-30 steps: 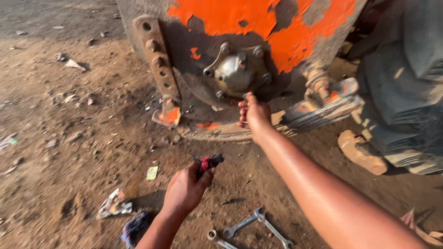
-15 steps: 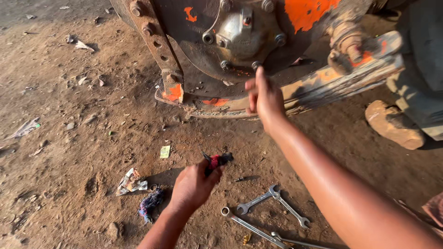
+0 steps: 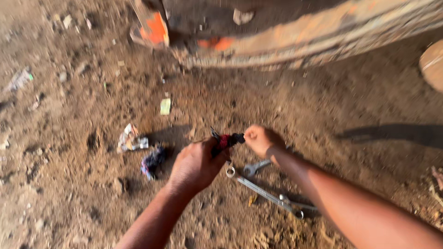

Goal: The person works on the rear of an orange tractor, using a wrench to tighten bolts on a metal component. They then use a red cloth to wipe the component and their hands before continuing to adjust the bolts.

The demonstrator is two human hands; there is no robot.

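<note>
Head view, looking straight down at the dirt. My left hand (image 3: 196, 165) is wrapped shut around a small tool with red and black handles (image 3: 226, 140); the picture is blurred, so I can't say exactly what kind of tool it is. It sits low in the middle of the view, above the ground, its far end sticking out of my fist toward the right. My right hand (image 3: 260, 139) is just beside it, fingers curled closed and pinching at that dark far end, so both hands meet on the one tool.

Under my hands, on the soil, lie metal spanners: one long spanner (image 3: 263, 191) running down to the right, and the head of a second spanner (image 3: 256, 167) partly hidden by my right wrist. To the left of my left hand sits a dark crumpled rag (image 3: 152, 162), then a scrap of white wrapper (image 3: 130, 139) a bit further out, and a small pale green slip of paper (image 3: 165, 106) higher up. Along the top runs a worn metal rim with orange paint patches (image 3: 295, 39), resting on the ground.
</note>
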